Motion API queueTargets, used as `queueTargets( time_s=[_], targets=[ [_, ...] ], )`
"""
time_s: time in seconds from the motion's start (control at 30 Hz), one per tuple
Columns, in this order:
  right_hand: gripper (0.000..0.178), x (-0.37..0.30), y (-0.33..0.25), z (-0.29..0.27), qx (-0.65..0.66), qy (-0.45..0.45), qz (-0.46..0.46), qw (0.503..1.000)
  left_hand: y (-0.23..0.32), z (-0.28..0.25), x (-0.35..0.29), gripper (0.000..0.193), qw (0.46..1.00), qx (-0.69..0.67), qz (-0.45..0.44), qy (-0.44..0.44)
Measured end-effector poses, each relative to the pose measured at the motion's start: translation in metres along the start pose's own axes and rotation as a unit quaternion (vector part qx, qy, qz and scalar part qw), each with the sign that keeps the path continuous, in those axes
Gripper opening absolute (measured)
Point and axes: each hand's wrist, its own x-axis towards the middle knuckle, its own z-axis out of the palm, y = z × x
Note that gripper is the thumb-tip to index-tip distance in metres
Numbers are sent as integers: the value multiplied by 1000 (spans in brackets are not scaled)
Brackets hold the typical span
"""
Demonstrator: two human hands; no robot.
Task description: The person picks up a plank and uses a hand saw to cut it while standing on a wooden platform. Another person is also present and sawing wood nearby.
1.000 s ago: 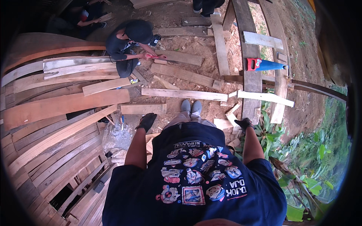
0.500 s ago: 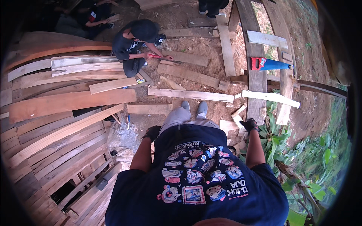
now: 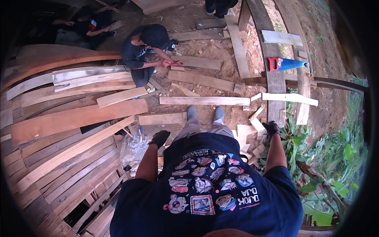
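My left hand (image 3: 160, 139), in a dark glove, hangs beside my left hip with nothing in it. Its fingers look loosely stretched. My right hand (image 3: 271, 128), gloved too, is held out at my right side, fingers apart and empty. It is closest to the near end of a long bench plank (image 3: 276, 91); whether it touches the wood I cannot tell. Farther along that bench lies a handsaw (image 3: 287, 64) with a red handle and blue blade. A pale board (image 3: 290, 98) rests across the bench planks, nearer to me than the saw.
A narrow board (image 3: 204, 100) lies across the ground before my feet. Timber offcuts (image 3: 256, 120) are scattered near my right leg. Stacked planks (image 3: 79, 112) fill the left side. A crouching co-worker (image 3: 138, 51) holds a red-handled tool against a board. Green plants (image 3: 294, 146) grow at right.
My left hand has moved outward from my hip, and its fingers show more. My right hand stays near the bench end. The surroundings have shifted slightly in view.
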Motion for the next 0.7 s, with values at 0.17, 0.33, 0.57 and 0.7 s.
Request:
queueTargets(
  time_s=[0.17,0.33,0.57,0.7],
  targets=[
    [99,-30,1,24,35,125,97,987,-30,-10,17,35,990,-114,-75,-22],
    [80,-81,-61,58,0,132,42,990,-78,-12,16,39,997,-50,-53,-14],
    [73,-88,-101,117,-33,-28,0,999,-122,25,11,42,965,-188,-182,-28],
    [59,-82,-112,126,55,-79,42,994,-85,5,-7,32,992,45,-59,-102]
  ],
)
